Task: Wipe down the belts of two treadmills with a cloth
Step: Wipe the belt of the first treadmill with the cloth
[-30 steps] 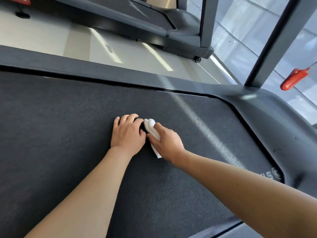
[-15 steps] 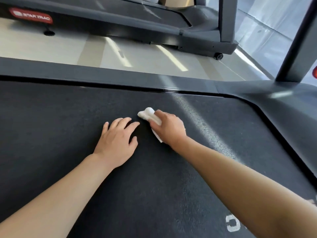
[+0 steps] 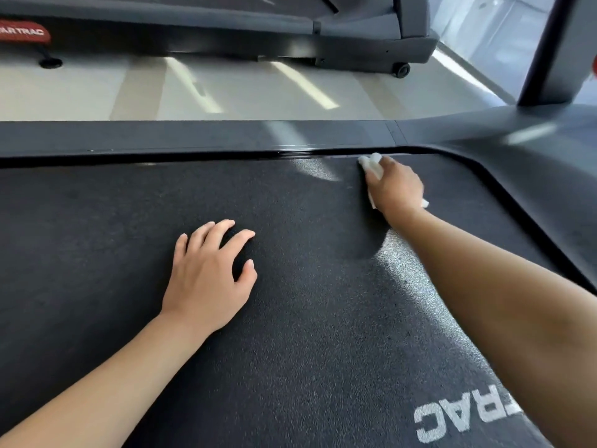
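The black treadmill belt (image 3: 113,253) fills most of the view, with white lettering at the lower right. My right hand (image 3: 395,189) presses a small white cloth (image 3: 371,164) onto the belt at its far edge, fingers curled over it. The cloth pokes out past my fingertips and a corner shows behind my wrist. My left hand (image 3: 210,274) rests flat on the middle of the belt with its fingers spread, holding nothing.
A grey side rail (image 3: 193,135) borders the belt's far edge and curves into the motor cover (image 3: 549,176) at right. Beyond a strip of pale floor (image 3: 226,88) stands a second treadmill (image 3: 258,27). A dark upright post (image 3: 555,50) rises at the right.
My right hand has slid the cloth away from my left hand, out to the belt's far edge and to the right. My left hand has stayed flat on the belt.
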Tool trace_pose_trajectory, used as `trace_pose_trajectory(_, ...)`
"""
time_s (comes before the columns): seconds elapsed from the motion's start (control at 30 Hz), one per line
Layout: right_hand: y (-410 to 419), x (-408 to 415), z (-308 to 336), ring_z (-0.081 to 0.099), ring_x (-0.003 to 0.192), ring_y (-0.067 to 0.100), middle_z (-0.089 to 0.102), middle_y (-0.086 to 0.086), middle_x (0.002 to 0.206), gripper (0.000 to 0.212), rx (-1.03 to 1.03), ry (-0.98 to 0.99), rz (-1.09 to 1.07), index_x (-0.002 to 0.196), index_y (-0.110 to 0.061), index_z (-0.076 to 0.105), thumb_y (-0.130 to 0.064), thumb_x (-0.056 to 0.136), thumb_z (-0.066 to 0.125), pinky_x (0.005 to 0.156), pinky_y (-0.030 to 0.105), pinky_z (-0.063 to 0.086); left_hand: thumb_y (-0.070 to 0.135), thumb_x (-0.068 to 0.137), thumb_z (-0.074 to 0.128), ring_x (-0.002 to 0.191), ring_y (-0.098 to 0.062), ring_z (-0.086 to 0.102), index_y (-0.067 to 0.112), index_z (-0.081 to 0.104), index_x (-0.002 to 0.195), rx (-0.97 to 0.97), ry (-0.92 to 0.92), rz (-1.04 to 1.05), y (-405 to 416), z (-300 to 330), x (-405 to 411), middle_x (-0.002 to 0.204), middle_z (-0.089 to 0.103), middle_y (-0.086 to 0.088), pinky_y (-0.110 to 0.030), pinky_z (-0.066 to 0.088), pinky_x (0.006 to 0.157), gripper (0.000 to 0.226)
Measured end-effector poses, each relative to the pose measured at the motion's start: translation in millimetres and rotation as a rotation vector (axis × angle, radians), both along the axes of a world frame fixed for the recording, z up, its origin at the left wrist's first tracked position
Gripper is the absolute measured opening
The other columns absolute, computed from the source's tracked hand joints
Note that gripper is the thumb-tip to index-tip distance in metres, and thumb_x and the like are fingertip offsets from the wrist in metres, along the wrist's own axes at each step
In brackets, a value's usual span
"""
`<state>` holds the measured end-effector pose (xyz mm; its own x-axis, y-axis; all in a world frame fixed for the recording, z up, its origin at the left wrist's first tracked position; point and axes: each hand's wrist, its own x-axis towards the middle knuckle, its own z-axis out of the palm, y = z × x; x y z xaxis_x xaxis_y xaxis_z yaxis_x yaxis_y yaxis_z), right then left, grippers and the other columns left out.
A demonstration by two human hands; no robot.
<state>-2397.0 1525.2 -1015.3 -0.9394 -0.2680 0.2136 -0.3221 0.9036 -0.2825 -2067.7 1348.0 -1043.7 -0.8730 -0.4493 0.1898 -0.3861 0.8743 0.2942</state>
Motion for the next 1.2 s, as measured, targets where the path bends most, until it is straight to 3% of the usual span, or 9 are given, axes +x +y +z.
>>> trace_pose_trajectory(0.13,-66.0,69.9,8.7,0.066,0.091,0.037,0.069,0.007,0.092,0.036,0.01,-0.126,0.216,0.112,-0.024,0.06,-0.053,0.098,0.045,0.081,0.043,0.053,0.049,0.09,0.043,0.143,-0.03,0.045,0.032,0.063,0.139,0.024,0.034,0.006,1.0,-1.0,1.9,0.15,0.054,-0.001,-0.061,0.031,0.12,0.055)
trace_pose_trajectory(0.27,-124.7,169.8,10.2,0.063,0.081,0.027,0.062,-0.004,0.081,0.024,0.002,-0.13,0.552,0.096,-0.025,0.057,-0.049,0.098,0.05,0.064,0.035,0.037,0.038,0.093,0.055,0.14,-0.025,0.047,0.025,0.066,0.13,0.12,0.085,-0.003,-4.4,-2.6,4.3,0.143,0.057,0.002,-0.058,0.03,0.122,0.04)
trace_pose_trajectory(0.37,-112.4,199.0,11.6,0.055,0.071,0.022,0.053,-0.007,0.069,0.029,-0.021,-0.139,0.653,0.084,-0.025,0.05,-0.051,0.097,0.054,0.061,0.036,0.039,0.034,0.089,0.051,0.134,-0.023,0.05,0.019,0.068,0.122,0.17,0.121,-0.073,-12.6,-2.0,16.2,0.135,0.06,0.002,-0.049,0.035,0.12,0.041)
trace_pose_trajectory(0.47,-54.0,185.2,6.6,0.058,0.077,0.023,0.059,-0.008,0.078,0.03,0.036,-0.109,0.753,0.092,-0.022,0.055,-0.052,0.097,0.058,0.064,0.038,0.045,0.039,0.09,0.042,0.139,-0.022,0.046,0.019,0.067,0.132,0.129,0.085,-0.14,-14.9,-0.1,37.4,0.143,0.057,0.0,-0.045,0.034,0.121,0.053)
trace_pose_trajectory(0.6,36.6,113.7,8.1,0.065,0.092,0.033,0.067,0.0,0.09,0.037,0.062,-0.079,0.326,0.104,-0.028,0.057,-0.063,0.095,0.051,0.07,0.038,0.044,0.046,0.093,0.033,0.148,-0.021,0.039,0.024,0.06,0.144,0.101,0.002,-0.161,-6.3,-1.2,55.1,0.154,0.049,0.003,-0.052,0.027,0.126,0.062)
trace_pose_trajectory(0.7,59.0,97.1,11.1,0.063,0.092,0.036,0.061,0.003,0.083,0.043,-0.02,-0.079,0.088,0.092,-0.024,0.052,-0.067,0.094,0.044,0.071,0.038,0.038,0.046,0.093,0.035,0.149,-0.022,0.039,0.025,0.058,0.144,0.084,-0.006,-0.147,-3.9,-2.9,55.7,0.155,0.049,0.004,-0.054,0.028,0.125,0.06)
trace_pose_trajectory(1.03,29.1,277.1,-4.7,0.062,0.078,0.016,0.061,-0.008,0.084,0.025,-0.081,-0.064,0.879,0.096,-0.02,0.062,-0.045,0.095,0.063,0.06,0.035,0.047,0.044,0.09,0.042,0.144,-0.027,0.046,0.021,0.062,0.138,0.05,0.019,-0.152,-1.9,2.3,49.0,0.151,0.053,-0.001,-0.056,0.035,0.119,0.057)
trace_pose_trajectory(1.1,31.0,247.9,-4.7,0.065,0.085,0.018,0.065,-0.007,0.089,0.027,-0.077,-0.063,0.845,0.099,-0.021,0.064,-0.048,0.095,0.063,0.064,0.034,0.047,0.044,0.09,0.041,0.143,-0.028,0.046,0.02,0.062,0.138,0.042,0.015,-0.153,-1.5,1.2,49.0,0.151,0.053,-0.001,-0.057,0.035,0.118,0.057)
trace_pose_trajectory(1.2,34.2,166.6,0.7,0.065,0.092,0.026,0.069,-0.005,0.092,0.033,-0.024,-0.014,0.463,0.104,-0.024,0.063,-0.055,0.095,0.058,0.066,0.034,0.039,0.043,0.092,0.041,0.143,-0.029,0.047,0.02,0.061,0.138,0.038,0.008,-0.153,-1.8,-0.8,49.9,0.151,0.054,-0.002,-0.058,0.036,0.118,0.056)
